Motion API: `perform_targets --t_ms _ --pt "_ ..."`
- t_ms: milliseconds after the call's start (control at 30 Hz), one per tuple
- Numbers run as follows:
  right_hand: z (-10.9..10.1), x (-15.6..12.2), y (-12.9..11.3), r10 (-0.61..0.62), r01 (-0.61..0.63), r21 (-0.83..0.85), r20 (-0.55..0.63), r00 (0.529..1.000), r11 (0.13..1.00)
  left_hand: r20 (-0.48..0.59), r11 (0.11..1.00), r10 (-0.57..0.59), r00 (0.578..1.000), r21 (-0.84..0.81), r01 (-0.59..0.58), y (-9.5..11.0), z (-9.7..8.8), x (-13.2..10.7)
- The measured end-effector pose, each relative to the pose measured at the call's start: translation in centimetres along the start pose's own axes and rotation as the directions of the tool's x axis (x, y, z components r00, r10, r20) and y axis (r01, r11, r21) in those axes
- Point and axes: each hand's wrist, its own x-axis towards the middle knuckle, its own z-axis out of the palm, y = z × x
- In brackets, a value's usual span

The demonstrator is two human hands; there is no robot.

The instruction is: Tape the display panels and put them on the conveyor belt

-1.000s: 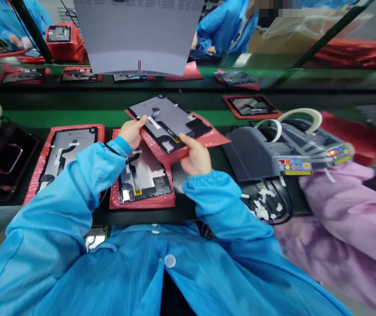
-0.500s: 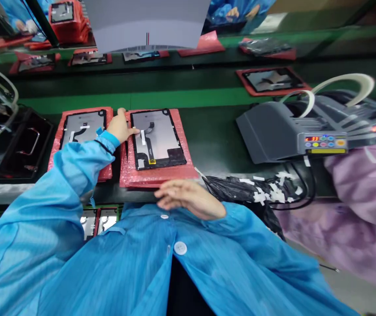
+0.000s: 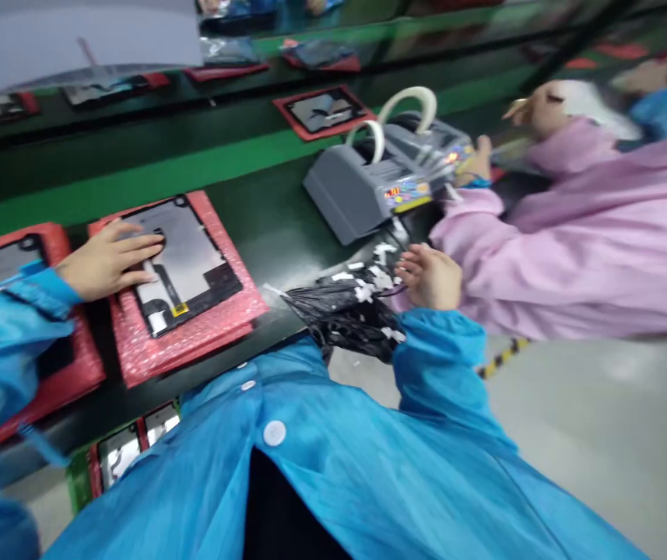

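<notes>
One green belt point(image 3: 135, 183) runs behind the panel point(image 3: 187, 257). Right of the panel, a co-worker's pink sleeve point(image 3: 543, 249) fills the bench edge, with a grey dispenser point(image 3: 345, 202) between them. Red wrap point(image 3: 193, 342) lies under the panel. A black bag point(image 3: 333, 311) dotted with white scraps sits just right of it. The left hand point(image 3: 105, 260) lies open and flat on the panel's left part, fingers reaching its black cable. The right hand point(image 3: 432, 276) is well right of the panel at the bag's far edge, fingers loosely curled. Whether it pinches a scrap, I cannot tell. Even, light palm pressure should steady the panel without stressing the cable.
</notes>
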Motion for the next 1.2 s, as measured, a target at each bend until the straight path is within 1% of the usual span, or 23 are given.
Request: perform_targets --t_ms 67,100,133,233,300,333,367,400,433,467,500,533,567,600,667,733,767,800,833,900,967,1100,1200 --pt "0.3 1.1 -0.5 0.088 -0.087 0.129 -0.002 0.996 0.988 -0.023 0.997 0.068 0.997 -0.042 -0.069 -1.0 0.0 0.0" --pt "0.5 1.7 -0.7 0.111 -0.11 0.201 0.005 0.994 0.973 -0.028 0.994 0.093 0.995 -0.06 -0.095 -1.4 0.1 0.0" --pt "0.9 2.2 -0.8 0.11 -0.114 0.217 0.029 0.993 0.97 -0.029 0.991 0.112 0.993 -0.075 -0.114 -1.7 0.1 0.0" --pt "1.9 3.0 -1.2 0.084 -0.095 0.206 0.058 0.995 0.974 -0.035 0.991 0.106 0.994 -0.083 -0.108 -1.9 0.3 0.0" --pt "2.4 2.7 -1.6 0.051 -0.049 0.116 -0.014 0.999 0.992 -0.021 0.997 0.055 0.998 -0.052 -0.056 -1.4 0.4 -0.1" --pt "2.5 2.3 -1.7 0.0 0.002 0.032 -0.078 0.997 0.999 -0.006 0.999 0.016 1.0 -0.031 -0.017 -1.1 0.4 -0.2" --pt "2.6 1.6 -1.9 -0.085 0.076 -0.067 -0.146 0.986 0.995 0.014 1.0 -0.025 1.0 -0.011 0.026 -0.8 0.6 -0.2" --pt "2.6 0.9 -2.1 -0.195 0.166 -0.156 -0.194 0.961 0.974 0.028 0.998 -0.065 0.998 0.004 0.065 -0.5 0.7 -0.2" --pt "2.8 0.0 -2.4 -0.31 0.266 -0.212 -0.208 0.928 0.94 0.048 0.995 -0.101 0.994 0.004 0.101 -0.3 0.9 -0.2" --pt "3.3 -0.9 -2.7 -0.402 0.366 -0.206 -0.176 0.898 0.907 0.051 0.993 -0.116 0.992 -0.003 0.116 -0.1 1.1 -0.1" --pt "4.0 -1.8 -3.1 -0.462 0.446 -0.155 -0.084 0.883 0.881 0.04 0.992 -0.124 0.991 -0.014 0.125 -0.1 1.3 -0.1" --pt "5.1 -2.7 -3.6 -0.506 0.508 -0.085 0.044 0.861 0.857 0.028 0.992 -0.125 0.992 -0.025 0.125 -0.2 1.5 -0.1" --pt "6.7 -3.7 -4.2 -0.536 0.549 -0.012 0.197 0.821 0.836 0.012 0.992 -0.119 0.993 -0.035 0.12 -0.2 1.7 0.0" --pt "8.7 -4.7 -4.8 -0.555 0.58 0.041 0.35 0.754 0.813 -0.004 0.993 -0.113 0.994 -0.045 0.113 -0.4 1.9 0.0" --pt "13.8 -6.6 -6.1 -0.567 0.653 0.082 0.584 0.581 0.753 -0.025 0.993 -0.103 0.994 -0.067 0.101 -0.5 2.1 -0.1" --pt "19.3 -8.3 -7.2 -0.538 0.731 0.071 0.726 0.428 0.679 -0.037 0.991 -0.106 0.994 -0.089 0.102 -0.6 2.3 -0.1" --pt "21.9 -9.0 -7.7 -0.492 0.76 0.048 0.789 0.369 0.648 -0.039 0.99 -0.112 0.993 -0.096 0.107 -0.6 2.3 -0.2" --pt "24.2 -9.7 -8.0 -0.427 0.785 0.013 0.844 0.324 0.62 -0.041 0.989 -0.118 0.992 -0.1 0.113 -0.6 2.3 -0.2" --pt "26.0 -10.2 -8.2 -0.356 0.803 -0.031 0.886 0.298 0.595 -0.044 0.988 -0.123 0.991 -0.098 0.119 -0.6 2.3 -0.2" --pt "28.5 -11.1 -8.3 -0.235 0.834 -0.116 0.93 0.281 0.54 -0.05 0.988 -0.129 0.99 -0.087 0.124 -0.5 2.3 -0.2" --pt "29.5 -11.7 -8.2 -0.175 0.857 -0.172 0.942 0.288 0.485 -0.037 0.991 -0.123 0.992 -0.06 0.121 -0.3 2.3 -0.2" --pt "29.5 -12.0 -8.1 -0.16 0.895 -0.218 0.941 0.299 0.389 0.022 0.992 -0.125 0.992 0.012 0.125 -0.1 2.2 -0.1" --pt "29.3 -12.3 -8.5 -0.151 0.918 -0.247 0.941 0.304 0.311 0.037 0.992 -0.121 0.992 0.046 0.119 0.0 2.2 -0.1"
